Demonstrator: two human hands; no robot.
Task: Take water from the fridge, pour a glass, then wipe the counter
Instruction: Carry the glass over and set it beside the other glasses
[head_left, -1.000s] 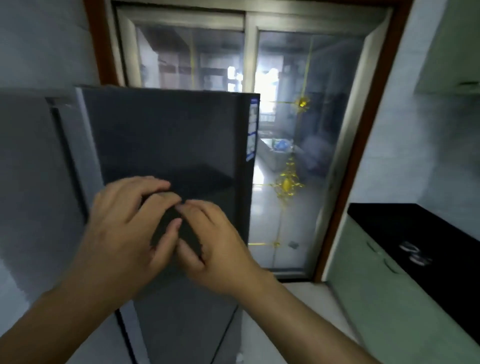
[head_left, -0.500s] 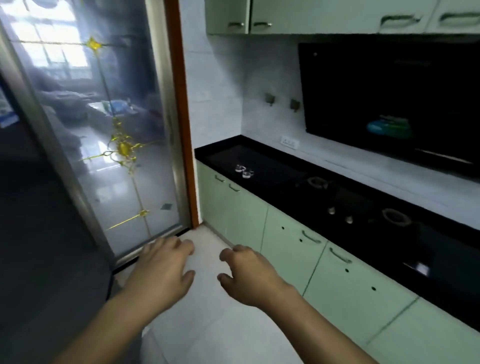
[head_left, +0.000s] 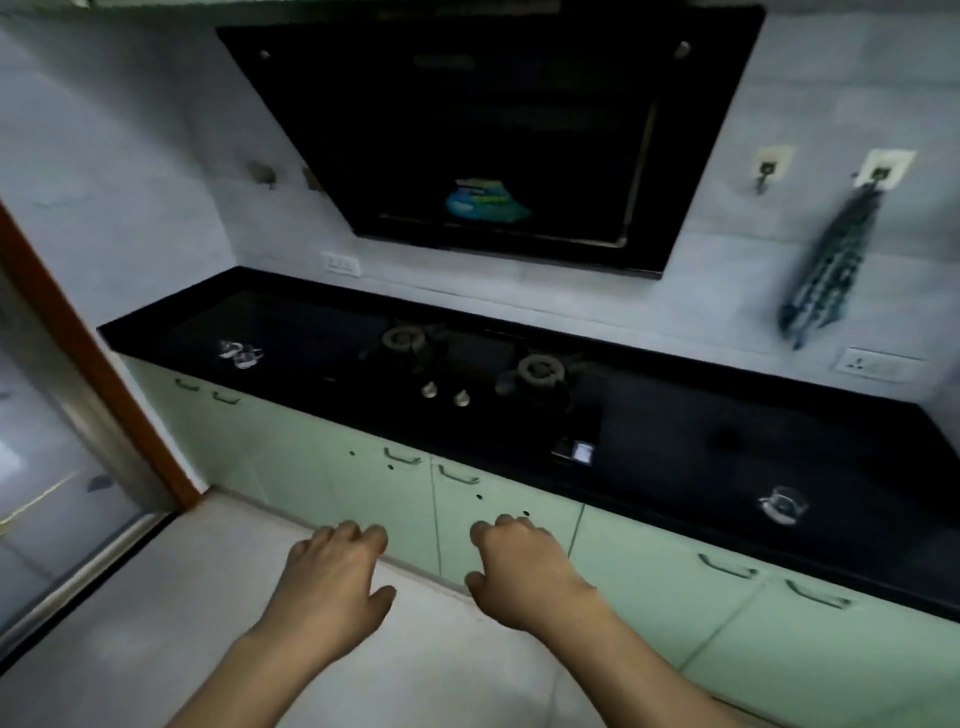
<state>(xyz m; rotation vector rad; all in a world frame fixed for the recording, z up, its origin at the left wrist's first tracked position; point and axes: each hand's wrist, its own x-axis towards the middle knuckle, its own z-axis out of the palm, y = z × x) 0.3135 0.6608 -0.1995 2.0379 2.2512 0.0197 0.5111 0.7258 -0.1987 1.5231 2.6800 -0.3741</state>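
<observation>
Left hand (head_left: 332, 577): empty, fingers loosely curled, palm down over the floor.
Right hand (head_left: 519, 566): empty, loosely curled, apart from left.
Clear glass (head_left: 781, 503): on glossy black tabletop (head_left: 727, 441), right of the hands.

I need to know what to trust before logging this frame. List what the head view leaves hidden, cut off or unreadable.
- Fridge: outside the head view entirely; no water container shows.
- Glass items on the counter, left and right: small and blurred, type unclear.
- Left hand and right hand: seen from the back, palms hidden; nothing visibly held.
- Hanging cloth: motion-blurred, pattern unreadable.
</observation>
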